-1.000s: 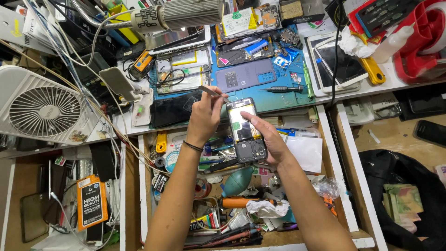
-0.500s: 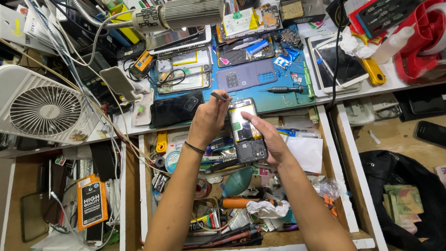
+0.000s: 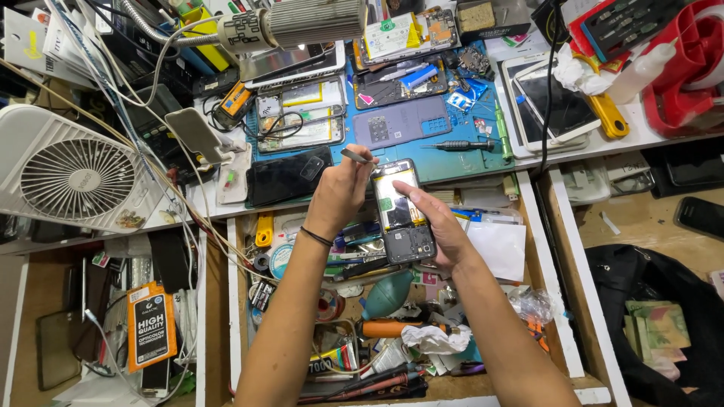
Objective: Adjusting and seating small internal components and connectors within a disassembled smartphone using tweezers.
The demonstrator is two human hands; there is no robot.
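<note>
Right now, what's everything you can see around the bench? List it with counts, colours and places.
opened phone: one, black with yellow-green insides, held over the open drawer
tweezers: one, silver, pinched above the phone's top
fan: one, white, far left of bench
work mat: one, blue, bench centre, under phone parts
black phone: one, face down, left of the mat
screwdriver: one, dark, lying on the mat
squeeze bottle: one, white, right of bench
red tray: one, far right of bench
air blower: one, teal, in the drawer
black bag: one, lower right
left hand: holds the tweezers
right hand: cradles the opened phone
</note>
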